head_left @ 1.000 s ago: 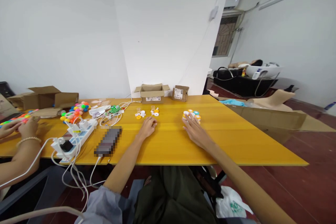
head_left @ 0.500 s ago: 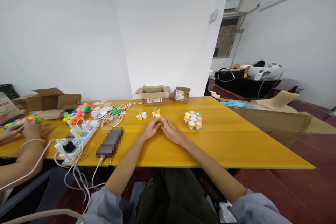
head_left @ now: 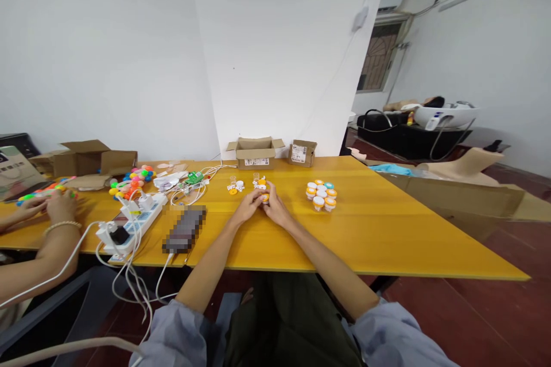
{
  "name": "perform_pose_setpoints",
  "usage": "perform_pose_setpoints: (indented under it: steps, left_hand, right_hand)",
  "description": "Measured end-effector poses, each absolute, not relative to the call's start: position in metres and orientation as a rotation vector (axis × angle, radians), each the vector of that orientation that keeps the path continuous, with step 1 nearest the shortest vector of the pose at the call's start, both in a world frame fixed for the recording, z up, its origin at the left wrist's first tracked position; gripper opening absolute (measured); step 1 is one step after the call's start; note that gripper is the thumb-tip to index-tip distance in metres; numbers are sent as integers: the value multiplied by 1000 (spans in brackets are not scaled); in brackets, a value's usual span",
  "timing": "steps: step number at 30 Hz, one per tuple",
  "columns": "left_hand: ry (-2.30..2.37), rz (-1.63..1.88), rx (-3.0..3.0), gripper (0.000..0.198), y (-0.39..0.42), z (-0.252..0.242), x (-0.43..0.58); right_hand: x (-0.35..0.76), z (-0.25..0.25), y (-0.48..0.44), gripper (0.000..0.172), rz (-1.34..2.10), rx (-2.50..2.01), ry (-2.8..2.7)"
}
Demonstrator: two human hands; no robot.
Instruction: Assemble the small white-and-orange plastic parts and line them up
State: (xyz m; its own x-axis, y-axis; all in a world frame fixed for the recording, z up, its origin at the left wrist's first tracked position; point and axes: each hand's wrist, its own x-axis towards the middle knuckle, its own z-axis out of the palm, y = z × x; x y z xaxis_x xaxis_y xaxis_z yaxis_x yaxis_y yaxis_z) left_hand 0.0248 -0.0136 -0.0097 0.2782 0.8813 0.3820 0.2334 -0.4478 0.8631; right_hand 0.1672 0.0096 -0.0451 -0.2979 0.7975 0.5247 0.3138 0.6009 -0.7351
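With left hand (head_left: 247,207) and right hand (head_left: 276,208) together, grasping a small orange-lidded jar (head_left: 265,198) over the middle of the wooden table (head_left: 387,235). Cannot tell whether resting on the surface or lifted. Pinched from both sides, with fingers over most of the body, likely to steady so small a thing. Facing lid-first upward and somewhat toward the near edge, so far as visible; probably running near upright along the long axis, but too covered to judge exact tilt. Note to the right, well apart from both hands, a tight cluster of lidded jars (head_left: 321,194), stood upright, presumably gathered to leave working room. See just beyond the fingers loose white and orange pieces (head_left: 240,184), apparently laid within easy reach.
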Motion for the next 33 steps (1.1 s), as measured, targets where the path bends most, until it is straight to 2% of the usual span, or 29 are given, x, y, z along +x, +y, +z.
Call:
perform_pose_setpoints:
  steps: [3, 10, 15, 17, 23, 28, 33]
  left_hand:
    - [989, 1181, 1811, 36, -12, -12, 24]
    - [1072, 1270, 1740, 40, -11, -18, 22]
    - [1096, 1245, 1718, 39, -6, -19, 18]
    - [1070, 1236, 1732, 39, -5, -17, 17]
    - [1059, 1204, 1816, 37, -7, -12, 16]
    - [1057, 1182, 1799, 37, -7, -12, 16]
    - [1065, 1175, 1783, 35, -8, -13, 17]
  right_hand:
    - [171, -44, 10, 70, 630, -1038, -1835]
    - [178, -38, 10, 25, 526, -1137, -1870]
    - [179, -30, 9, 11, 680, -1012, -1810]
    - [181, -28, 10, 12, 803, -933, -1744]
    - [183, -28, 12, 29, 1192, -810, -1529]
    - [185, -25, 14, 38, 1285, -797, -1416]
    - [189, -24, 14, 34, 1260, -776, -1433]
